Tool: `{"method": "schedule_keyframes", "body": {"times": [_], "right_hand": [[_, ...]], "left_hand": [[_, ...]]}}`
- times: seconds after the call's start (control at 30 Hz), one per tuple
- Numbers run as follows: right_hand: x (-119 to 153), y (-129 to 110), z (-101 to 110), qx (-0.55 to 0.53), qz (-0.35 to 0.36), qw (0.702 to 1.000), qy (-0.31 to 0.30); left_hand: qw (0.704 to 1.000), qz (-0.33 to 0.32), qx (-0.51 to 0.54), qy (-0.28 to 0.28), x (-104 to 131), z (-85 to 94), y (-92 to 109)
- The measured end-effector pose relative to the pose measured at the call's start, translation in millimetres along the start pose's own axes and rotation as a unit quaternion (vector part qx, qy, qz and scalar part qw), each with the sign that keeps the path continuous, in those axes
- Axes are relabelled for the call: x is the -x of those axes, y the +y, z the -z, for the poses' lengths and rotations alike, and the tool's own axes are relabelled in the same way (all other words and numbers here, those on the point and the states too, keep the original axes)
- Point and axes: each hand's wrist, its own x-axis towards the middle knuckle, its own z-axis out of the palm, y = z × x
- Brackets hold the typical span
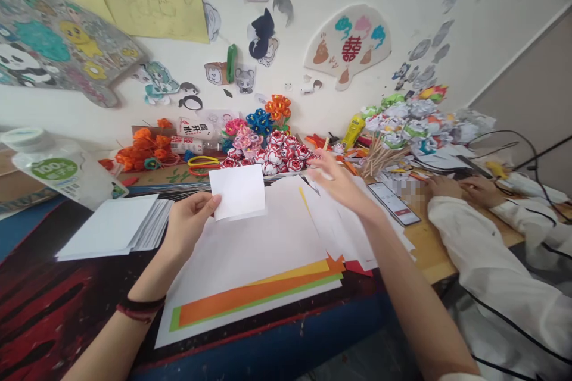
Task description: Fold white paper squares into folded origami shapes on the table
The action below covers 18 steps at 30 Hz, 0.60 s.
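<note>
Between thumb and fingers, my left hand (195, 218) pinches a small white sheet of paper (239, 191) by its left edge, raised over the work surface. Lifted to the right of it, my right hand (333, 177) has its fingers spread, blurred by motion, with nothing visible in it. Below both lies a pile of large white paper (268, 250), with orange, yellow and green sheets (250, 297) showing at its near edge. To the left of my left hand sits a thick stack of small white sheets (111, 226).
A plastic bottle (62, 164) leans at the left. Paper flowers (286, 153) line the wall, with a bunch of stick-stemmed ones (411, 122) further right. A phone (394, 203) lies near a co-worker's hands (465, 189) and white sleeves. Cables hang at the right.
</note>
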Motion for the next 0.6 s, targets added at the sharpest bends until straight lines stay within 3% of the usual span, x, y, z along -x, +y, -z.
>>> {"method": "schedule_keyframes", "body": {"times": [0.07, 0.1, 0.23, 0.33, 0.6], "right_hand": [[-8.3, -28.0, -41.7, -0.152, -0.008, 0.98, -0.13], [-11.5, -36.0, -60.8, -0.218, -0.033, 0.962, -0.159], [-17.2, -38.2, -112.0, -0.359, -0.088, 0.912, -0.179], [-13.8, -28.0, -123.6, -0.358, -0.109, 0.911, -0.171], [-7.5, -11.4, -126.1, -0.312, -0.118, 0.935, -0.118]], "left_hand": [[1.0, -0.007, -0.008, 0.001, 1.0, 1.1, 1.5], [1.0, -0.011, -0.016, 0.001, 1.0, 2.1, 1.7], [0.997, -0.024, -0.072, -0.004, -0.2, 7.2, -0.1], [0.994, -0.028, -0.101, -0.02, -1.1, 8.3, -2.3], [0.995, 0.006, -0.082, -0.054, 0.2, 0.7, -7.1]]}}
